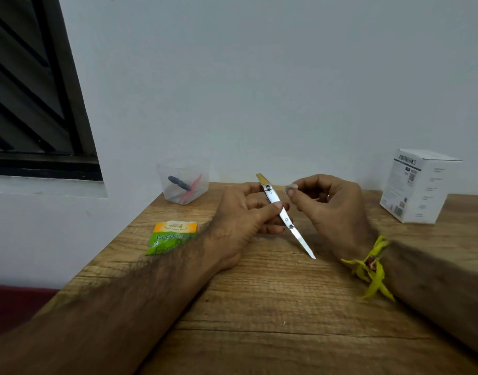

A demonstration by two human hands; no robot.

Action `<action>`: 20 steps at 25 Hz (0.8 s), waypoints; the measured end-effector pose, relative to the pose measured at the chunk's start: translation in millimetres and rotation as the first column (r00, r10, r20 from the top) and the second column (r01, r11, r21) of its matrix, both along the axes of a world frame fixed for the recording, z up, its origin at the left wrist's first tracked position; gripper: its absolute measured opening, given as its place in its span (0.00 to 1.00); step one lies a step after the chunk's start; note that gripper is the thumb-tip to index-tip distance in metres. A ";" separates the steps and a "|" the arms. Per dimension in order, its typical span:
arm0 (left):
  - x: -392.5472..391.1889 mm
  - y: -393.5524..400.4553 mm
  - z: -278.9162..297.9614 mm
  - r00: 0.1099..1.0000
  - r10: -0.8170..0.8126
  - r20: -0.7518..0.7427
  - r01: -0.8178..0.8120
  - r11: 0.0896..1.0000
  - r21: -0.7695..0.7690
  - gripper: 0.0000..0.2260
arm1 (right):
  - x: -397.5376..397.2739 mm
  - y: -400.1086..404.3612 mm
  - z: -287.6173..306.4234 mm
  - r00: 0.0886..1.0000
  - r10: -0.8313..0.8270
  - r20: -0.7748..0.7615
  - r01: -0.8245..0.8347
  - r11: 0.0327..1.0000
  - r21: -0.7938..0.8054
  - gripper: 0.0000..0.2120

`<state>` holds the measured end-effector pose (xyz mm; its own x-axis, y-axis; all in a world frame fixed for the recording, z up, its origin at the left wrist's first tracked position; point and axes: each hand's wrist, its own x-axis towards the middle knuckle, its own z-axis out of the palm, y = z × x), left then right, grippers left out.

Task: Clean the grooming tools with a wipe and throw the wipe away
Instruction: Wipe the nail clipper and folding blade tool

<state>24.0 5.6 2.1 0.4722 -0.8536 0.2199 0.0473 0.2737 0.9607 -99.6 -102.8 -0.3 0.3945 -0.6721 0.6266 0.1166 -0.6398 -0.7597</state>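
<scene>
My left hand (243, 215) grips a slim metal grooming tool (300, 238) by its middle, thumb on top. The tool slants, its pointed tip near the table and its gold-tinted flat end up toward the wall. My right hand (330, 204) pinches a small white wipe (291, 187) between thumb and fingers, just right of the tool's upper part and apart from it. A clear plastic cup (185, 180) at the back holds a dark tool and a pink tool.
An orange and green sachet (173, 236) lies on the wooden table (273, 307) left of my left forearm. A white carton (417, 185) stands at the right rear. The wall runs behind the table; a dark window sits at upper left.
</scene>
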 end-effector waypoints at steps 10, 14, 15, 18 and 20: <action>-6.4 0.1 -3.1 0.986 0.042 0.159 -0.031 0.997 -0.074 0.13 | -1.4 5.9 -0.5 0.981 -0.191 0.015 0.146 0.695 -0.705 0.04; -4.4 -0.3 -3.4 0.991 -0.013 0.134 0.024 0.997 -0.078 0.19 | -1.5 3.4 -1.9 0.975 -0.219 -0.048 0.088 0.570 -0.817 0.07; -4.3 -0.4 -3.4 0.992 -0.028 0.126 0.038 0.996 -0.079 0.19 | -1.8 3.4 -1.7 0.972 -0.234 -0.037 0.102 0.555 -0.826 0.08; -3.8 -0.7 -3.8 0.993 -0.017 0.118 0.027 0.996 -0.083 0.19 | -3.2 2.8 -0.1 0.969 -0.243 0.040 0.186 0.614 -0.767 0.08; -4.3 -1.2 -3.7 0.992 0.017 0.124 -0.007 0.996 -0.084 0.17 | -4.6 3.3 0.9 0.964 -0.256 0.078 0.231 0.649 -0.725 0.08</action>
